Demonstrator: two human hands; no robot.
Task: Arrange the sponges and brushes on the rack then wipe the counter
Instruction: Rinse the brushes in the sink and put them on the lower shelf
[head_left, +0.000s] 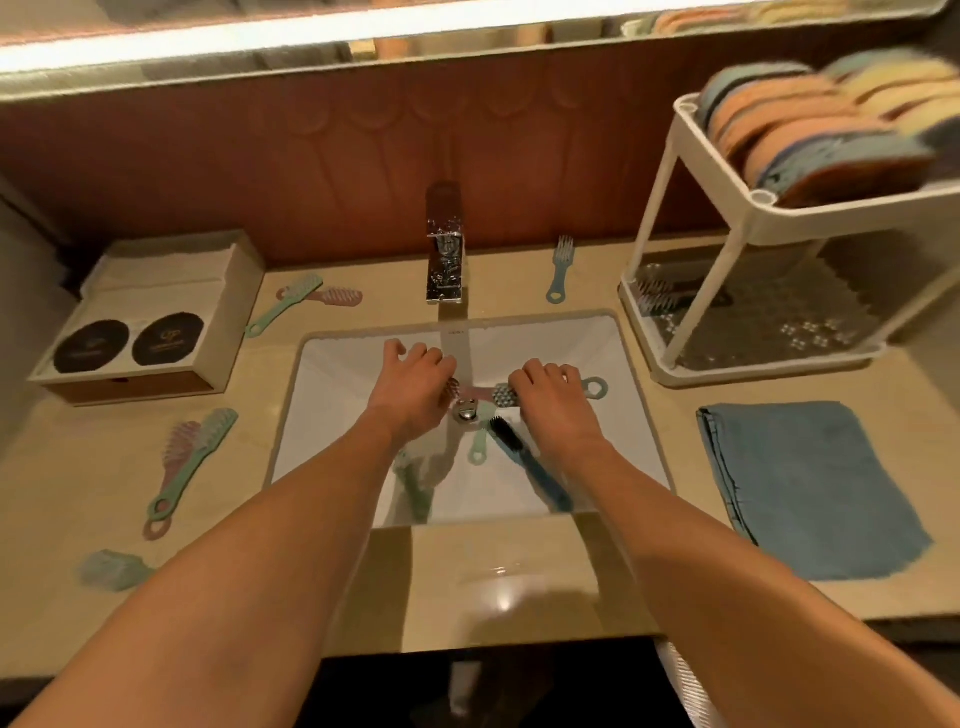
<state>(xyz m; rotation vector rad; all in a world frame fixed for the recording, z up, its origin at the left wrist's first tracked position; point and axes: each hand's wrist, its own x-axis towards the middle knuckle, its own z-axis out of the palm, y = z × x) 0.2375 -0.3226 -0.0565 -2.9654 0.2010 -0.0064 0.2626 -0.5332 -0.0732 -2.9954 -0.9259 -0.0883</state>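
Both my hands reach into the white sink. My left hand curls its fingers round a pink brush near the drain. My right hand grips a light blue brush whose ringed handle sticks out to the right. A dark blue brush and a green brush lie loose in the basin. The white two-tier rack stands at the right, with several sponges on its top shelf and one brush on the lower shelf.
Green and pink brushes lie on the counter at left, two more behind, a blue one beside the faucet. A green sponge sits front left. A folded blue cloth lies right. A box stands back left.
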